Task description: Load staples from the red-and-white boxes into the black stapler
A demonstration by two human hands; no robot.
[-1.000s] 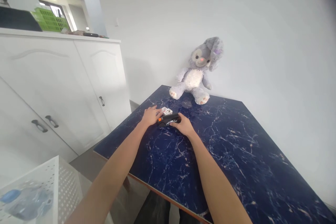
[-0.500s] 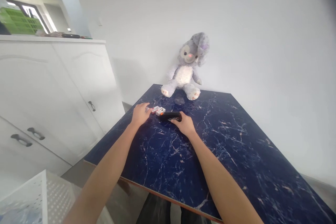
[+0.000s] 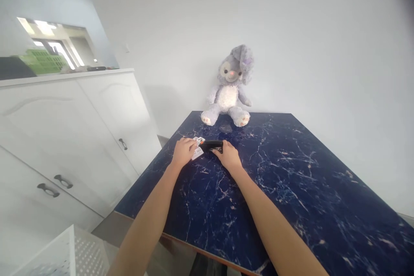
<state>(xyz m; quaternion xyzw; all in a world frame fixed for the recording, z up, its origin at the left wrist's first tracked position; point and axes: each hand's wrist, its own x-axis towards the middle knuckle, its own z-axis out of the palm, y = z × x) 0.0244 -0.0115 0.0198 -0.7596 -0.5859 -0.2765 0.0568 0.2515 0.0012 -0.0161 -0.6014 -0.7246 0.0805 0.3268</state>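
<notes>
Both hands are out in front of me: my right hand point(image 3: 230, 155) is closed around the right end of a black stapler point(image 3: 212, 142), while my left hand point(image 3: 183, 152) has its fingers bent at a small white box point(image 3: 197, 154) by the other end; whether they grip it I cannot tell. With only one end held, the stapler could swivel if the box bumped it, and my thumb, close to the metal low down, might get pinched if I squeezed hard. A rough tug could also crush the box, which I'd judge to be thin card. The stapler looks long and dark, with an orange patch at its left end. It is at the blue marbled table point(image 3: 281, 172), on my side of the plush toy point(image 3: 228, 96).
</notes>
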